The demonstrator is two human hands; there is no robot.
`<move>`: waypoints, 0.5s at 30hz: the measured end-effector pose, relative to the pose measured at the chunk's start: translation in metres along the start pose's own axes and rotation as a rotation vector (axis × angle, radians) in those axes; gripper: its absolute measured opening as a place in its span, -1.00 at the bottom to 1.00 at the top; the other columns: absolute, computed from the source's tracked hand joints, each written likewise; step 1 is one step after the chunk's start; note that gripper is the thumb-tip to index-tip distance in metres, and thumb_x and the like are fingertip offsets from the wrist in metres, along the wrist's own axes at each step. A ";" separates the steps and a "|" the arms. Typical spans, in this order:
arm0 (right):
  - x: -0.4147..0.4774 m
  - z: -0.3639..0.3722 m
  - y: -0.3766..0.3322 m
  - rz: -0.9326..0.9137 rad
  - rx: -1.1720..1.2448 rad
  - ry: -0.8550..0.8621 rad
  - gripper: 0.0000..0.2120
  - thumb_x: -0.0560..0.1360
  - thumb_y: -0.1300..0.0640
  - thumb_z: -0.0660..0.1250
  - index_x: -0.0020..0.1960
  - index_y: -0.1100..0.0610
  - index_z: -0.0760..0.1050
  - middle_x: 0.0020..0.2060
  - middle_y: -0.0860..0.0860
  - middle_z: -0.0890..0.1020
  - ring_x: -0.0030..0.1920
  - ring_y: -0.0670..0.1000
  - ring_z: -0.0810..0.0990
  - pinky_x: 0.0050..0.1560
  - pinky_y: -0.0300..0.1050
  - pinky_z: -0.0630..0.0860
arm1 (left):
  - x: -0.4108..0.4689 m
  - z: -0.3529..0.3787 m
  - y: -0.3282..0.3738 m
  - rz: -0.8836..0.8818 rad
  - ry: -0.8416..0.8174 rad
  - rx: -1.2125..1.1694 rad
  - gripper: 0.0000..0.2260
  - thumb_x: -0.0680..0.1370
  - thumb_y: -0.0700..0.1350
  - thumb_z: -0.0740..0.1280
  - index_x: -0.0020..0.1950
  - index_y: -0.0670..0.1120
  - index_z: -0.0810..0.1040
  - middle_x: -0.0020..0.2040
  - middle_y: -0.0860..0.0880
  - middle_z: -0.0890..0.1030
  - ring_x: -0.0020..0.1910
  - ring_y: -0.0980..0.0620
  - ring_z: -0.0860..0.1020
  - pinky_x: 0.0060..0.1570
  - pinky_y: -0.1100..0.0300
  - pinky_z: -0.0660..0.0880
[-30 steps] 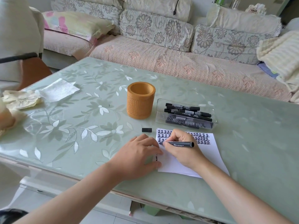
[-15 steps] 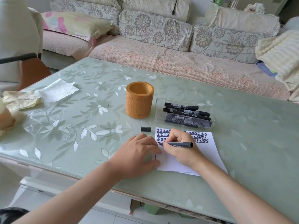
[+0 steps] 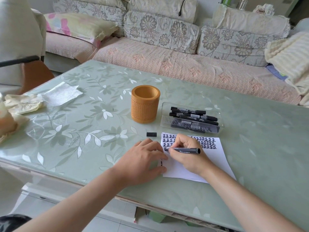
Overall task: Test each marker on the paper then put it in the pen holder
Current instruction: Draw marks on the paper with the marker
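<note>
The right hand point(image 3: 185, 154), its grip closed around an uncapped black marker point(image 3: 185, 150), sets the tip to a lettered sheet of paper point(image 3: 215, 163). The left hand point(image 3: 143, 162) lies flat on the sheet's edge. One loose cap point(image 3: 151, 134), one orange pen holder point(image 3: 145, 106) and one clear tray point(image 3: 163, 114) holding at least four markers point(image 3: 188, 111) sit on the green floral desk point(image 3: 259, 139) before a sofa point(image 3: 167, 61).
</note>
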State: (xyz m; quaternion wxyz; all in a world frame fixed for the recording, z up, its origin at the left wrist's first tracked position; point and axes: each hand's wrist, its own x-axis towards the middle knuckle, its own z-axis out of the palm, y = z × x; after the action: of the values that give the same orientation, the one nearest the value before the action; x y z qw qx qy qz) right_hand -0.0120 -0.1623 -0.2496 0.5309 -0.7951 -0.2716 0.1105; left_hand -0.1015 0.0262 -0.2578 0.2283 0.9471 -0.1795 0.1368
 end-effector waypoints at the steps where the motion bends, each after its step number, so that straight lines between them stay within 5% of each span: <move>1: 0.000 -0.001 0.000 0.000 0.005 -0.008 -0.82 0.41 0.25 0.41 -0.28 0.19 0.42 -0.40 -0.02 0.53 -0.34 -0.06 0.44 -0.32 -0.16 0.33 | 0.000 0.000 0.000 0.001 -0.001 -0.003 -0.71 0.47 0.21 0.31 0.10 0.13 0.62 0.07 0.15 0.52 0.07 0.08 0.45 0.12 0.11 0.44; 15: 0.005 -0.006 -0.005 0.083 0.171 0.081 -0.87 0.36 0.19 0.35 -0.27 0.13 0.39 -0.48 0.03 0.44 -0.46 0.00 0.35 -0.43 -0.17 0.26 | 0.002 0.002 -0.004 0.022 0.011 -0.007 -0.70 0.46 0.21 0.33 0.11 0.13 0.62 0.07 0.15 0.51 0.08 0.09 0.43 0.10 0.13 0.44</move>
State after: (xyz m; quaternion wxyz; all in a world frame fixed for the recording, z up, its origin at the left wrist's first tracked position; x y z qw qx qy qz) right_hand -0.0065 -0.1632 -0.2422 0.6022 -0.7614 -0.2063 0.1230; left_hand -0.0976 0.0282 -0.2602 0.2313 0.9435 -0.1891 0.1436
